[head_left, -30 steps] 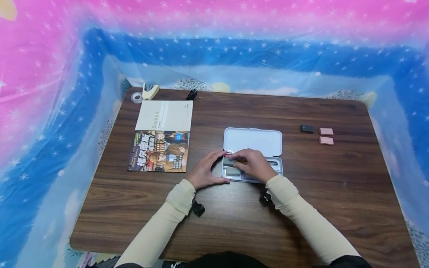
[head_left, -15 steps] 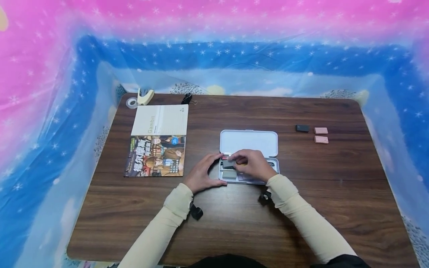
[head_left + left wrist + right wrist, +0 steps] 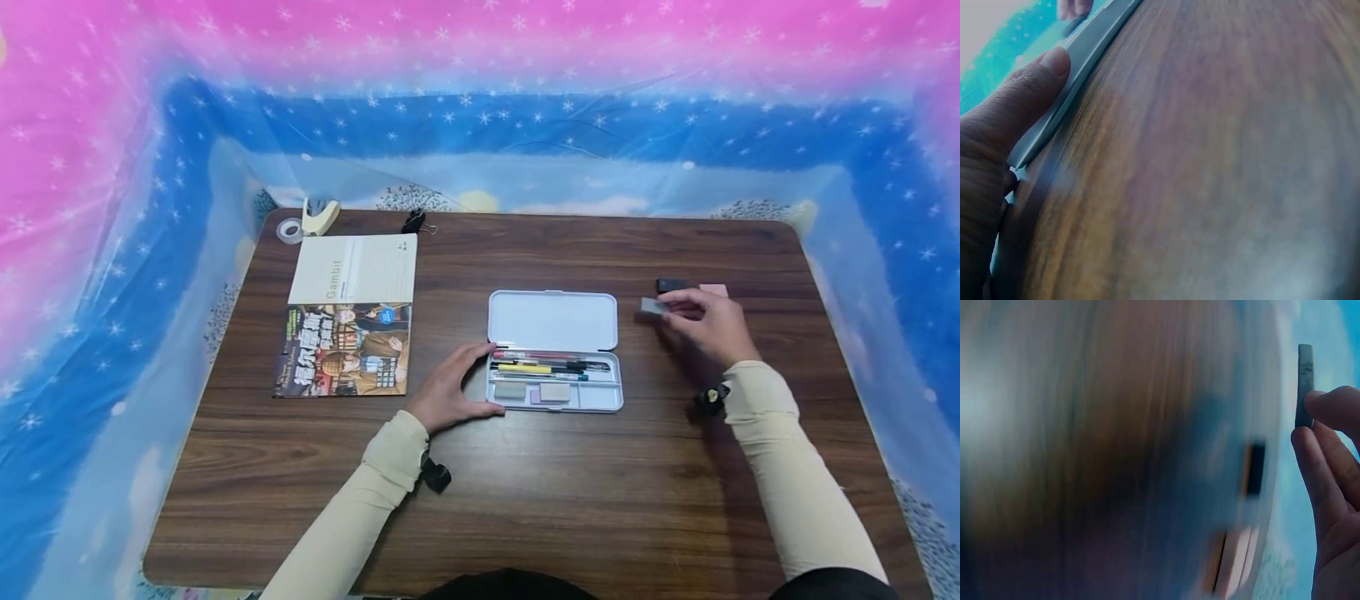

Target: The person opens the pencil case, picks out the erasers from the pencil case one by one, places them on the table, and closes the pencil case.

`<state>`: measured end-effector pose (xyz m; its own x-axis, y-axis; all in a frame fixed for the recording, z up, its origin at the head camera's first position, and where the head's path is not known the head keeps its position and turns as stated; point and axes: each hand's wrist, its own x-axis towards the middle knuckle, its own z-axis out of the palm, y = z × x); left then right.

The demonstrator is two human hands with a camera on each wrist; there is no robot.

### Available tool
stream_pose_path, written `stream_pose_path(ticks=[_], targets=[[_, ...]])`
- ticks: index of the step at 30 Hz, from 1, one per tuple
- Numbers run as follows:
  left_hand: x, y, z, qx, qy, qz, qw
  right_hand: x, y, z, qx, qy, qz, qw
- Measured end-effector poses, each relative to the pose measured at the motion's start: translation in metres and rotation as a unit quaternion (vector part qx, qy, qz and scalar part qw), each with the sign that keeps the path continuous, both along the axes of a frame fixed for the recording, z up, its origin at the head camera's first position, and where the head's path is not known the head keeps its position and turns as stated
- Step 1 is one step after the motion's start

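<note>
Right of centre in the head view, our right hand (image 3: 708, 323) now pinches a grey eraser (image 3: 652, 307) beside the black eraser (image 3: 671, 285), having lifted it out of the open pencil case (image 3: 553, 387). Our left hand (image 3: 450, 390) stays spread against the case's left edge, steadying it.

"Gambit" (sideways) on the notebook (image 3: 354, 268).
</note>
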<state>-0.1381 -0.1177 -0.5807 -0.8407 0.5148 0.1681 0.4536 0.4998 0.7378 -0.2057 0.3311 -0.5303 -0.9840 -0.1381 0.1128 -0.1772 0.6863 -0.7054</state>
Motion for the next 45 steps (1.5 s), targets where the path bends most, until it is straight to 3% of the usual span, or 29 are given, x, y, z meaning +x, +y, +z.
stream_pose_path(ticks=[4,11,20,25,31,34,37,41,45], targets=[[0.001,-0.002,0.001,-0.002,-0.004,0.002,1.0000,-0.010,0.022,-0.001,0.047,-0.017,-0.002,0.999],[0.001,-0.001,0.001,-0.009,0.003,-0.001,1.0000,-0.020,0.028,-0.008,0.094,-0.036,0.037,0.994],[0.001,-0.001,0.001,0.002,0.008,-0.002,1.0000,-0.023,0.026,-0.003,0.106,-0.053,-0.008,0.993],[0.001,-0.001,0.001,-0.001,0.010,-0.002,0.9999,-0.019,0.024,-0.001,0.110,-0.056,-0.022,0.992],[0.001,-0.001,0.002,-0.001,0.009,-0.001,1.0000,0.002,-0.001,0.011,0.070,-0.001,-0.046,0.996],[0.001,-0.001,0.003,-0.002,0.006,-0.001,1.0000,0.022,-0.032,0.013,0.047,0.016,-0.008,0.999],[0.001,-0.001,0.004,-0.003,0.003,-0.002,1.0000,0.048,-0.069,0.010,0.027,0.036,0.061,0.997],[0.000,-0.001,0.004,-0.001,-0.002,-0.002,1.0000,0.073,-0.117,0.008,-0.002,0.078,0.156,0.985],[0.000,0.000,0.002,-0.006,0.001,-0.001,1.0000,0.082,-0.155,0.001,-0.010,0.088,0.216,0.972]])
